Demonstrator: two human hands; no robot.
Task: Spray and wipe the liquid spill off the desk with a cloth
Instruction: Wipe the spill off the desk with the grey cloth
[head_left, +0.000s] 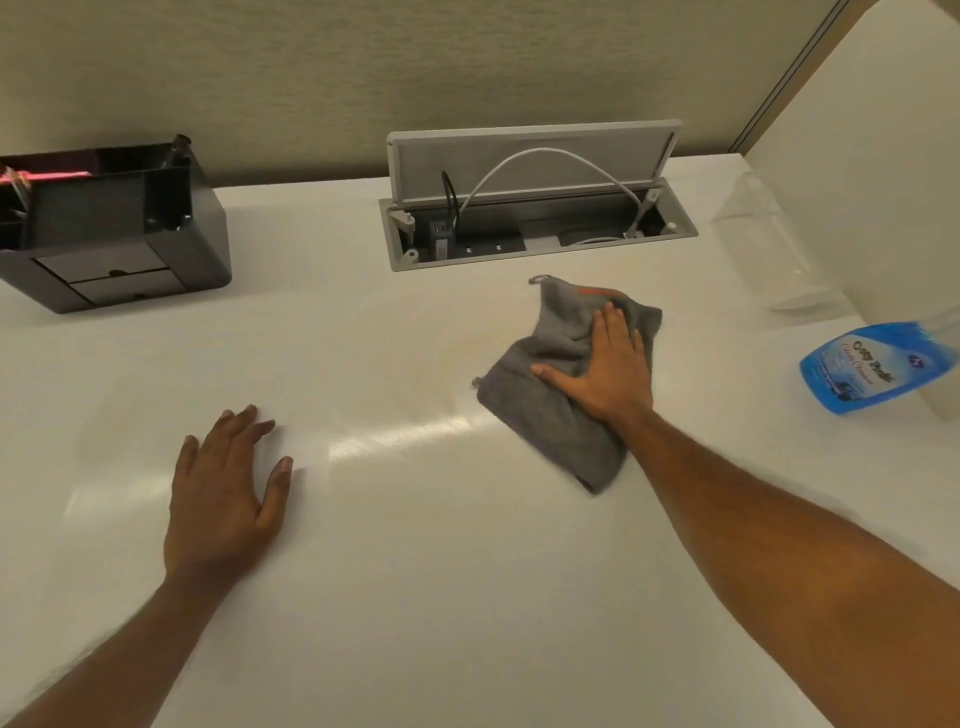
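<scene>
Two bare hands lie on the glossy white desk. The left hand rests palm-down with its fingers spread and straight, grasping nothing. The right hand presses flat, fingers extended, on a crumpled grey microfibre cloth with an orange-red strip; the cloth spreads out from under the palm on every side. Just left of the cloth, between the hands, a faint curved wet smear shows on the surface. Right of the right hand, well apart, stands a clear spray bottle with a blue label. Beyond the right hand sits an open grey cable hatch; beyond the left hand, a black plastic desk organiser.
</scene>
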